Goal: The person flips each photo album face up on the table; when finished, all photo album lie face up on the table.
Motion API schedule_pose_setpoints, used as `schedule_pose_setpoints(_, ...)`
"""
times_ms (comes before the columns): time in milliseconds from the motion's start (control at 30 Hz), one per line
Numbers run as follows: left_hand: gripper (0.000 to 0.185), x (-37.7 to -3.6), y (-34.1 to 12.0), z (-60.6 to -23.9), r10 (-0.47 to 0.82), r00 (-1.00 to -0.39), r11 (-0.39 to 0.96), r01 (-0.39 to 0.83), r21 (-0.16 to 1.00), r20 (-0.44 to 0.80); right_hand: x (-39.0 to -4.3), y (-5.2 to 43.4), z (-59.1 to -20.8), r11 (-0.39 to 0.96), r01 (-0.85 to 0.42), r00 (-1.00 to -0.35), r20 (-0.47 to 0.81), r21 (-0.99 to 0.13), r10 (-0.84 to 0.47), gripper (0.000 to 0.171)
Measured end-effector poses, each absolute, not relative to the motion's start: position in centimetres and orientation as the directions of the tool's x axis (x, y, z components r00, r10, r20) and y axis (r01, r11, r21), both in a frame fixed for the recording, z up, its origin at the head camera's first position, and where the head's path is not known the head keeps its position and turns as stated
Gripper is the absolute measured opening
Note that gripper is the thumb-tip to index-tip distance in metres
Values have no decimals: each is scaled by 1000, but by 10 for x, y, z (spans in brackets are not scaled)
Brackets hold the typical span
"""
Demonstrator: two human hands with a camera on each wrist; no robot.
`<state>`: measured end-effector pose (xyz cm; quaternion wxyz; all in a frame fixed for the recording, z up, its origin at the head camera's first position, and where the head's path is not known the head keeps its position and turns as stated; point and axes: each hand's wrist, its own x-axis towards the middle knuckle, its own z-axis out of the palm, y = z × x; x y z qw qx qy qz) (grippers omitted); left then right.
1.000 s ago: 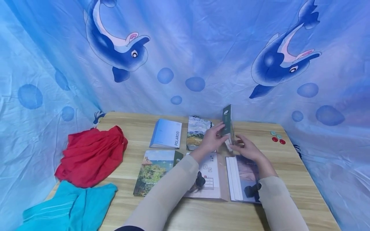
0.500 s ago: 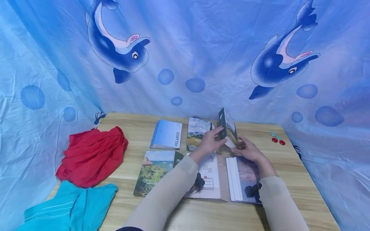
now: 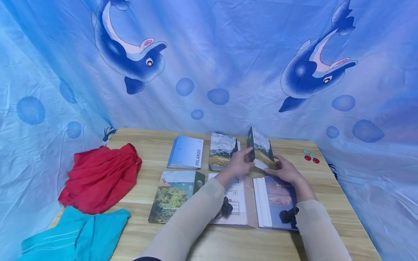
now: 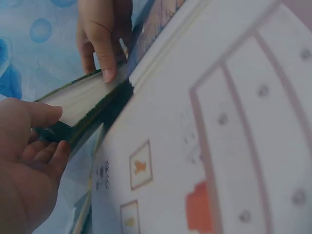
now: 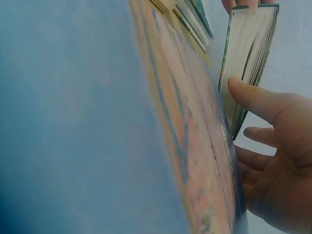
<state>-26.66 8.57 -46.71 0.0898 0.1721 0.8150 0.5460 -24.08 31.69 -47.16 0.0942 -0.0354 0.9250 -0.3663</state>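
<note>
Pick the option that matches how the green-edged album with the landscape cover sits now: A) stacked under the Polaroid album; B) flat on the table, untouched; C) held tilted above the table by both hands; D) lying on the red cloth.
C: the left hand and right hand grip the album, tilted above the table.

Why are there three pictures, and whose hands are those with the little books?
They are a person's two hands. One camera sits on the head and looks down at the wooden table; one sits on each wrist, very close up. The left hand and right hand both hold a small green-edged photo album, tilted up off the table. Around it lie more albums, one marked POLAROID, plus a red cloth, a teal cloth and some little round buttons.
</note>
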Motion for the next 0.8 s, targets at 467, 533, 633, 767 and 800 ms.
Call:
schedule_pose_setpoints(467, 79, -264, 93, -472, 416, -899, 249, -34, 968, -138, -242, 333, -478, 764, 3, -982, -147, -646, -120, 75)
schedule_pose_setpoints(533, 81, -265, 93, -475, 438, -885, 239, -53, 970, -156, -242, 334, -478, 773, 6, -981, -153, -634, -118, 75)
schedule_pose_setpoints(633, 81, -265, 93, -476, 460, -871, 255, -55, 965, -171, -241, 336, -477, 778, 7, -980, -161, -628, -121, 75)
schedule_pose_setpoints(767, 80, -263, 90, -474, 441, -875, 286, -76, 955, -202, -239, 337, -476, 782, 9, -979, -166, -623, -121, 78)
schedule_pose_setpoints(800, 80, -262, 90, -474, 432, -878, 288, -85, 954, -209, -239, 338, -475, 783, 13, -979, -168, -621, -117, 79)
